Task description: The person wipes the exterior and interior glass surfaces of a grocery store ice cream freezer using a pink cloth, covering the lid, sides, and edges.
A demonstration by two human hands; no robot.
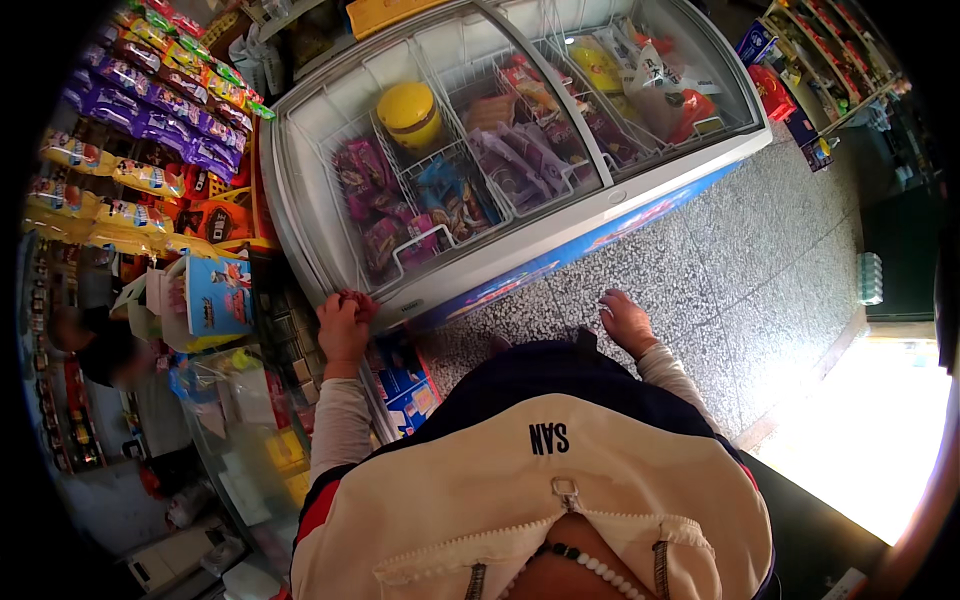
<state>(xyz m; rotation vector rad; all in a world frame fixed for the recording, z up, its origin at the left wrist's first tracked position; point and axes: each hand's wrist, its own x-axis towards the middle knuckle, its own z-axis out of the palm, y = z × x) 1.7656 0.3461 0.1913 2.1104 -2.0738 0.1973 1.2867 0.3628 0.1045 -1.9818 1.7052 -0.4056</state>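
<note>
My left hand (343, 334) is at the near left corner of a chest freezer (510, 214), its fingers closed on a small crumpled reddish thing (363, 303), perhaps a cloth. It rests on or just over the freezer's rim. My right hand (627, 322) hangs over the speckled floor with nothing in it, fingers loosely apart. Under the curved glass lid, wire baskets hold purple ice-cream packets (525, 166), pink packets (360, 176) and blue packets (450, 191). A round yellow tub (409, 115) stands among them. White and red bags (664, 79) lie in the right-hand section.
Hanging snack packets (150, 127) crowd the left side. A blue display box (217, 296) stands on a glass counter (251, 442), behind which is another person (112, 349). Stocked shelves (825, 60) stand at the far right. Bright light enters through a doorway (847, 442) at right.
</note>
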